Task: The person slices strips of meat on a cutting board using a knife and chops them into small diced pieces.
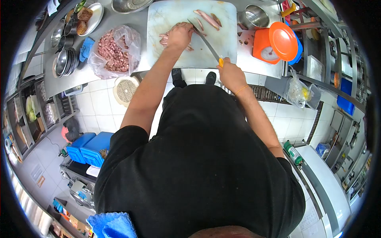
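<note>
1. nearest the camera, a curve [227,233], likely of the person's head, is cut off by the bottom edge; past it spreads the black shirt [198,158], hiding the floor [99,99] beneath it.
2. the meat [163,39] is on the white board [226,49], which lies on the table [80,75]. small pieces are beside and apparently under the left hand [181,35]; longer strips [206,19] lie apart, at the board's far right.
3. the left hand is bunched low over the meat, next to the blade; whether its grip pinches a piece or only presses down, i cannot tell.
4. the right hand [232,75] has its grip wrapped round the yellow handle [220,62] of the knife [210,48], the blade slanting away and leftward.
5. the meat should be light, soft, limp and slippery, best pinned flat under curled fingertips clear of the edge. the knife looks stiff; its handle is the place to hold.
6. the left palm's underside is hidden, and whether the blade touches meat is unclear. folds of the clear bag [135,41] blur part of the chopped meat [112,51] inside.
</note>
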Demonstrator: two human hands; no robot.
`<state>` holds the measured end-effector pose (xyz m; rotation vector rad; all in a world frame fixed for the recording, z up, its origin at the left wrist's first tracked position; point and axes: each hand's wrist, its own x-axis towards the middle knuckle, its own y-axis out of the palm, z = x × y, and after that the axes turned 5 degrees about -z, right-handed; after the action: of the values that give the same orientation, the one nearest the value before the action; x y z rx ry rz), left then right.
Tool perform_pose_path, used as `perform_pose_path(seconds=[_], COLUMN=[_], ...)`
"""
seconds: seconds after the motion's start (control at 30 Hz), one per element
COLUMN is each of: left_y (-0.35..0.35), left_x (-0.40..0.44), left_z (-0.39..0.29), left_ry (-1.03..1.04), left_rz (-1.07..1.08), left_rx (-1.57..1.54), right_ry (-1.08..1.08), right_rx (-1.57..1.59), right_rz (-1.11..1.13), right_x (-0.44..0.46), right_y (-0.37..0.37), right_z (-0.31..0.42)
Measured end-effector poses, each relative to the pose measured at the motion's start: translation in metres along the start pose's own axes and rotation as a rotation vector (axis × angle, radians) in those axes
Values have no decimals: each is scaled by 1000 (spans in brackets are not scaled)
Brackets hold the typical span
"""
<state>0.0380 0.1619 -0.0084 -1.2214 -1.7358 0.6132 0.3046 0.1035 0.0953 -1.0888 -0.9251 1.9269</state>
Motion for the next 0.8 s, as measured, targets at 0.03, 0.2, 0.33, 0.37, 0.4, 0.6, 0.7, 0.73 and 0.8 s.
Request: perform_pose_path(seconds=[0.03,0.2,0.33,0.37,0.4,0.6,0.7,0.73,0.8], left_y=[2,4,2,3,3,0,0,1,3], left_x=[0,-1,0,-1,-1,1,1,1,1], left_z=[1,2,-1,-1,-1,-7,-7,-6,-3], left_ry=[4,-7,8,7,8,17,27,36,54], left_rz=[-5,5,2,1,1,-20,5,5,3], left_rx=[4,1,18,20,22,31,44,42,41], right_ry=[4,12,11,4,-3,32,41,44,45], right_rx=[-17,-84,-100,-108,-116,-103,-97,-89,-71], right_rz=[-8,-30,-14,-11,-9,7,37,42,51], right_x=[-1,-5,-8,-7,-7,-1,4,6,14], right_y=[1,0,-6,-6,-6,0,2,3,9], right_z=[1,10,12,11,11,9,8,7,4])
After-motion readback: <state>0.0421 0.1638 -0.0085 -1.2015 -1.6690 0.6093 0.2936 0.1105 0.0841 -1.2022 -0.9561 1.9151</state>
